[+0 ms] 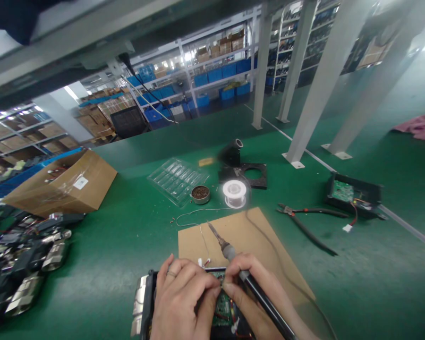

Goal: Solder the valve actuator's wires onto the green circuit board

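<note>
Nearest to me is the black device (147, 302) with its green circuit board (222, 309) exposed, lying at the near edge of the cardboard sheet (248, 236). My left hand (180, 300) is curled over the board, fingertips pinched on something small at its top edge; I cannot tell what. My right hand (250, 283) is closed around the soldering iron (230, 252), whose tip points up and away from the board while the fingers meet the left hand's.

To do this well, I judge I should keep that hot tip clear of my fingers and of the thin solder wire (198, 213) trailing across the mat, and steady the board with the left hand.

Around me: a solder spool (234, 193), a tin of tip cleaner (200, 194), a clear plastic tray (177, 178), the iron stand (244, 170), pliers (304, 222) and a second open unit (354, 194) to the right. A cardboard box (63, 184) and a heap of metal parts (24, 264) sit left. The iron's cord (269, 245) crosses the cardboard and could snag.
</note>
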`<state>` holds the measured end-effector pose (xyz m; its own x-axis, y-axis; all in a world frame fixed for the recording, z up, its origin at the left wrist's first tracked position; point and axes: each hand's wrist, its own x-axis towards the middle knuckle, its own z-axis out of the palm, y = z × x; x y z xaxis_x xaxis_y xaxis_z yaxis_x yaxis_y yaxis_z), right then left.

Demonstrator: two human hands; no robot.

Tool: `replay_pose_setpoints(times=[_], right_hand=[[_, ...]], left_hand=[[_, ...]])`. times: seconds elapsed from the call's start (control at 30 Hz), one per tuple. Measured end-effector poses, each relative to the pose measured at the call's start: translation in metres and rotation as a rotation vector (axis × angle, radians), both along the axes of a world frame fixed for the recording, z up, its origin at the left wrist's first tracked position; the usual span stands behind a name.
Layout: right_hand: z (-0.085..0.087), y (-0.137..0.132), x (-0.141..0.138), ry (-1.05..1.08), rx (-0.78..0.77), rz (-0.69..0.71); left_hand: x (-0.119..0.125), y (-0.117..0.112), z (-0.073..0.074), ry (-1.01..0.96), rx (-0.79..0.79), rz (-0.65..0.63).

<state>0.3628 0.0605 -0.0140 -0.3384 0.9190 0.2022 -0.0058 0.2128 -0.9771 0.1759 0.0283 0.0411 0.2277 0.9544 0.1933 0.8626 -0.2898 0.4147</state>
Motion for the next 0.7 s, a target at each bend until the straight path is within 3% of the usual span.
replay_pose_setpoints(times=[0.13,0.3,0.4,0.7], right_hand=[[-0.003,0.0,0.001,-0.028,0.011,-0.023],[-0.003,-0.002,0.012,-0.067,0.263,-0.137],[0.003,-0.003,0.017,-0.102,0.3,-0.103],[0.013,-0.008,0.008,-0.196,0.252,-0.051]], left_hand=[[0.0,0.001,0.0,0.035,0.056,-0.009],[-0.002,0.003,-0.005,0.169,0.194,-0.044],[0.001,0.003,-0.01,0.243,0.215,-0.047],[0.019,-0.004,-0.026,0.181,0.278,0.181]])
